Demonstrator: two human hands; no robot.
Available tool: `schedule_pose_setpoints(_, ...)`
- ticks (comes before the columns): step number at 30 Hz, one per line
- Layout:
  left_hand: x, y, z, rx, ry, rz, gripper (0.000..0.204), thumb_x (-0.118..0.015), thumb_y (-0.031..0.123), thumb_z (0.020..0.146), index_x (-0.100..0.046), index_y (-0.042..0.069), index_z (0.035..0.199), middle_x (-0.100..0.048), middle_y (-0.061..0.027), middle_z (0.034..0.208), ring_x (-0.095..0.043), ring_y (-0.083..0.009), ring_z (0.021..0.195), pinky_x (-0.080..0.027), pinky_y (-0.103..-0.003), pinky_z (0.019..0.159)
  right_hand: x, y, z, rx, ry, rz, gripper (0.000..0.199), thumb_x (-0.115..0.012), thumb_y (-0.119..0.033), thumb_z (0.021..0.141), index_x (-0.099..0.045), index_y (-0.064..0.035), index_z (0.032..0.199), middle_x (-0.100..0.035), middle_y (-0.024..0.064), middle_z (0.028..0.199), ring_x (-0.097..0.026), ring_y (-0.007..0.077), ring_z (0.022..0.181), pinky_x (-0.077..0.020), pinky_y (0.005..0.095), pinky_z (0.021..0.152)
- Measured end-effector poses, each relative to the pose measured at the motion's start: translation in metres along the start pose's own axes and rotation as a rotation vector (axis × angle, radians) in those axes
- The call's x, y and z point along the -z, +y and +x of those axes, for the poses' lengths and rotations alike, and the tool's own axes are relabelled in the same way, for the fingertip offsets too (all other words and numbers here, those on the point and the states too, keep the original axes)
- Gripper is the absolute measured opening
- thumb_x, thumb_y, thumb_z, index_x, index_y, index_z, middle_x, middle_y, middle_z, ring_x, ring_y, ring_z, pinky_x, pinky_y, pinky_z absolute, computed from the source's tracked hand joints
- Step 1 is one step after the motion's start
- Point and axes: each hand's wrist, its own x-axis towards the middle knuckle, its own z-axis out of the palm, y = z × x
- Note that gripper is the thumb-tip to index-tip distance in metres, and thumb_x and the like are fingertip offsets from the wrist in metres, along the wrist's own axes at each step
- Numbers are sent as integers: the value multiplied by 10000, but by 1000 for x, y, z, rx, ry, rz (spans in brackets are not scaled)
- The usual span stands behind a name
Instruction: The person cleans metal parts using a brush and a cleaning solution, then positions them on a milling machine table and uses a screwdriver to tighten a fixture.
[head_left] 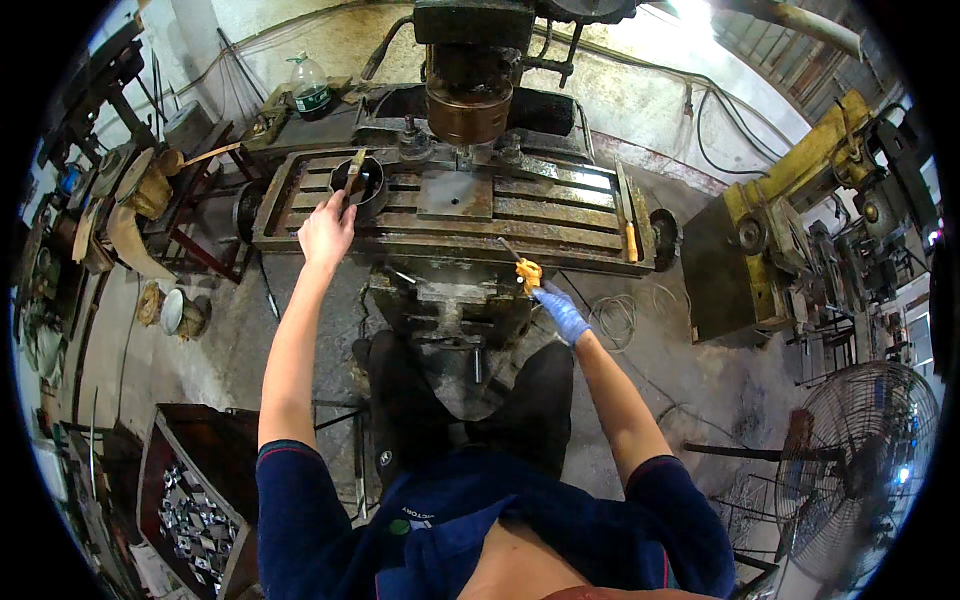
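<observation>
My left hand (327, 230) is closed around a brush (351, 182) with a wooden handle and pale tip. It hangs over a dark round pot (374, 198) standing on the slotted machine table (555, 215). My right hand (552, 300), in a blue glove with yellow fingers, is closed at the table's front edge. A thin dark rod (509, 247) sticks out from its fingers; whether it is a loose tool or a machine lever I cannot tell. Between the hands, a flat metal plate (455, 196) lies beneath the machine's round spindle head (468, 112).
A file with a yellow handle (631, 240) lies at the table's right end. A plastic bottle (309, 88) stands behind on the left. At lower left is a bin (150, 480) of small metal parts. A large fan (858, 470) stands to the right, and cable (612, 322) coils on the floor.
</observation>
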Motion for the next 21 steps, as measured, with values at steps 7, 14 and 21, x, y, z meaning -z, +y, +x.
schedule_pose_setpoints(7,32,-14,-49,300,-12,-351,385,-579,307,805,-589,67,1106,-651,-141,785,-628,-295,753,-474,-381,684,-70,-71,-41,-138,12,-263,359,-698,-188,749,-589,-52,1062,-586,0,798,-507,78,676,-443,238,616)
schedule_pose_setpoints(14,44,-2,-26,199,-91,-799,286,-551,132,820,-599,-41,1043,-614,-74,687,-532,-95,489,-434,-248,446,-60,-223,-112,260,-91,-173,481,-690,-264,739,-541,-12,1120,-585,44,791,-512,90,671,-460,265,633)
schedule_pose_setpoints(21,150,29,61,-179,-135,-627,281,-586,159,812,-603,-22,1026,-636,-107,711,-593,-145,543,-465,-289,510,-95,-282,-76,216,-161,-1554,529,-503,-522,761,-631,-46,952,-639,187,853,-617,327,827,-475,400,748)
